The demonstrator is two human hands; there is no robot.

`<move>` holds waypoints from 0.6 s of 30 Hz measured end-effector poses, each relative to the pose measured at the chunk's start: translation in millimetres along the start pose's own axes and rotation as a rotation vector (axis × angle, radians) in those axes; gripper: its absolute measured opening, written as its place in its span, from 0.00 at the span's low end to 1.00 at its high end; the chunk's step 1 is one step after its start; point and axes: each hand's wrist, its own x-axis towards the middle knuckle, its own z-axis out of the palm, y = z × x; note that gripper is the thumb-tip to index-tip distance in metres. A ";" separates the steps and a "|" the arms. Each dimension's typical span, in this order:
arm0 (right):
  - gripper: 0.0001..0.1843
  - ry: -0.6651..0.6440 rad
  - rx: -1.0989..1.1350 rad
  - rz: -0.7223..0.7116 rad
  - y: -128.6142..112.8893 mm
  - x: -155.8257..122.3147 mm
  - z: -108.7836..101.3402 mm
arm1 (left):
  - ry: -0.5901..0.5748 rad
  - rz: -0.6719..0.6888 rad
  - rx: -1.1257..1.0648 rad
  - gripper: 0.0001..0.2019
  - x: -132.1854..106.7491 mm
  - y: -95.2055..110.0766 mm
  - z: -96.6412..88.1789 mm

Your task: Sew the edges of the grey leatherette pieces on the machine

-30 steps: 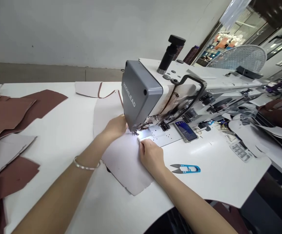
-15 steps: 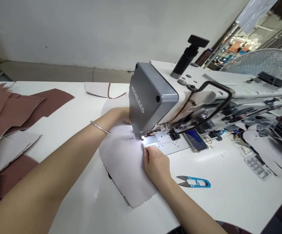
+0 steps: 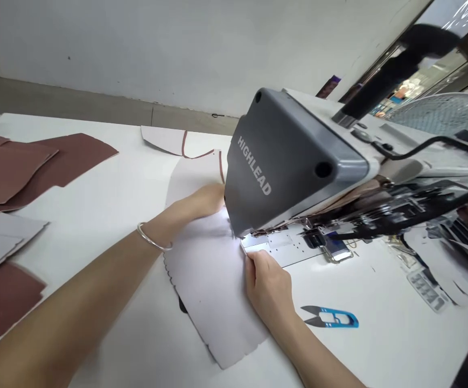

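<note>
A pale-backed leather piece [image 3: 213, 291] with brown showing along folded edges lies flat under the head of a sewing machine [image 3: 294, 167] marked HIGHLEAD. My right hand [image 3: 270, 280] is closed, pinching the piece's right edge just in front of the lit needle area. On the far part of the piece rests my left hand [image 3: 208, 199], beside the machine head. Its fingers are hidden behind the grey cover. A silver bangle [image 3: 153, 238] circles my left wrist. The needle itself is too small to make out.
Blue-handled thread snips [image 3: 330, 317] lie right of my right forearm. Brown leather pieces [image 3: 11, 167] are piled on the left of the white table [image 3: 128, 345]. A phone [image 3: 336, 249] lies beneath the machine arm. A fan [image 3: 444, 113] stands at the back right.
My viewpoint has shifted nearer the machine, so its head looms larger. My left hand shows more beside the cover. The right hand keeps its pinch on the edge.
</note>
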 end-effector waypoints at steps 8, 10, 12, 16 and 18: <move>0.13 -0.022 -0.017 0.039 -1.0 0.5 0.6 | 0.072 -0.025 0.051 0.06 -5.1 -2.7 2.0; 0.13 -0.023 -0.014 0.044 -1.2 0.3 0.2 | 0.052 -0.050 0.066 0.07 -9.6 2.3 -1.6; 0.13 -0.026 -0.012 0.043 -1.5 0.1 -0.4 | -0.012 -0.064 0.064 0.06 -14.4 8.6 -6.8; 0.13 -0.024 -0.016 0.039 -1.6 0.1 -1.0 | -0.122 -0.063 0.039 0.10 -20.2 19.8 -14.1; 0.13 -0.015 -0.016 0.030 -1.2 0.1 -0.7 | -0.147 -0.056 0.009 0.11 -20.7 22.2 -14.6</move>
